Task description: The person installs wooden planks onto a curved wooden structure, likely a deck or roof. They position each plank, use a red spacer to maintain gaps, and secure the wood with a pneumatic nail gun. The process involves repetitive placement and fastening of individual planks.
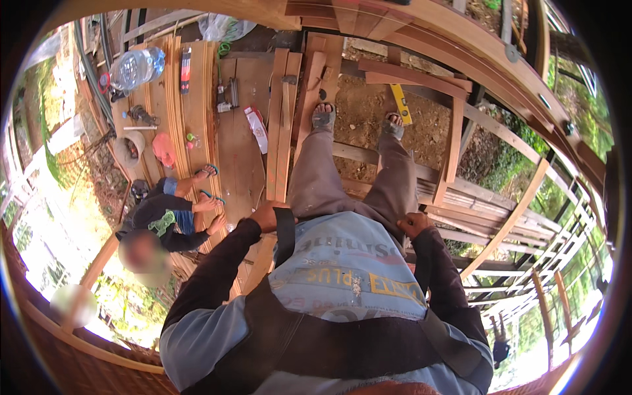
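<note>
My left hand (pixel 263 217) rests at my left hip beside a black strap, its fingers partly hidden. My right hand (pixel 411 224) has curled fingers against my brown trousers (pixel 388 184) at the right hip; whatever may be inside them is hidden. My sandalled feet are apart on wooden boards (pixel 316 69) and framing, with bare soil (pixel 359 112) between them. A yellow spirit level (pixel 401 105) lies just beside my right foot. Several reddish planks (pixel 408 74) lie around the opening.
At the left, a co-worker (pixel 161 217) sits on stacked boards (pixel 197 112) with a water jug (pixel 136 68), pink object (pixel 164 149), bucket (pixel 128 146) and tools around. Open framing (pixel 503 240) over greenery is at the right. Another person (pixel 500 349) is at lower right.
</note>
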The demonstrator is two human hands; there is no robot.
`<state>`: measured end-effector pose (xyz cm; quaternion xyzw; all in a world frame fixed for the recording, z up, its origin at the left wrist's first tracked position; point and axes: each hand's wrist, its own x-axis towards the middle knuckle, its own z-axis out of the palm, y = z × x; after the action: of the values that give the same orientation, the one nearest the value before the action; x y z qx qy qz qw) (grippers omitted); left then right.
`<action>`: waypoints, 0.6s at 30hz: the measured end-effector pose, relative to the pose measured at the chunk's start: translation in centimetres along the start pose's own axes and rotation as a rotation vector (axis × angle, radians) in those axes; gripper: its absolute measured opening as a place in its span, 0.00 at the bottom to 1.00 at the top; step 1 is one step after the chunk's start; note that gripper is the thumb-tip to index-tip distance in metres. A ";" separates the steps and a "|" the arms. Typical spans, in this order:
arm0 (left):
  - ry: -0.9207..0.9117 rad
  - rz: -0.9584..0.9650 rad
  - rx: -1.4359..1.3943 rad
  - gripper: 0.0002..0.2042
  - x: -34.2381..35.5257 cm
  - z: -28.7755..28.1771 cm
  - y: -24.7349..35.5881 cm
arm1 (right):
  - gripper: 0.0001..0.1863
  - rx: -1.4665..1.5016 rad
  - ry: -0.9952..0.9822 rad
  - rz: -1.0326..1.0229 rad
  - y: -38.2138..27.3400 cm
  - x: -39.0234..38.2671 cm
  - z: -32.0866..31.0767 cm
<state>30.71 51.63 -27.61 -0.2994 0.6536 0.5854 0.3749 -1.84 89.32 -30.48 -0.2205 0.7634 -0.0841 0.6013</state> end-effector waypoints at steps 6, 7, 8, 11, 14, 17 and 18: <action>0.582 0.079 0.108 0.19 24.2 -8.0 -6.5 | 0.16 -0.118 0.200 -0.111 4.8 20.3 -6.9; 0.597 0.115 0.127 0.19 28.6 -10.0 -5.0 | 0.13 -0.178 0.241 -0.177 6.1 25.5 -8.3; 0.609 0.150 0.150 0.20 33.2 -11.6 -4.0 | 0.11 -0.262 0.342 -0.205 8.2 31.7 -8.9; 0.561 0.343 0.388 0.21 49.0 -14.6 -4.6 | 0.12 -0.595 0.412 -0.369 8.5 47.7 -12.7; 0.410 0.369 0.511 0.20 59.1 -15.6 1.5 | 0.25 -0.651 0.487 -0.457 9.6 60.5 -13.5; 0.424 0.468 0.583 0.20 67.6 -15.3 0.7 | 0.34 -0.702 0.491 -0.486 8.9 68.1 -12.8; 0.435 0.437 0.646 0.21 69.6 -15.3 0.1 | 0.37 -0.713 0.485 -0.494 9.3 69.7 -12.5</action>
<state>-9.02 39.80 -85.55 -0.1379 0.9144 0.3402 0.1706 -28.44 65.36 -92.25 -0.5607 0.7874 -0.0066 0.2559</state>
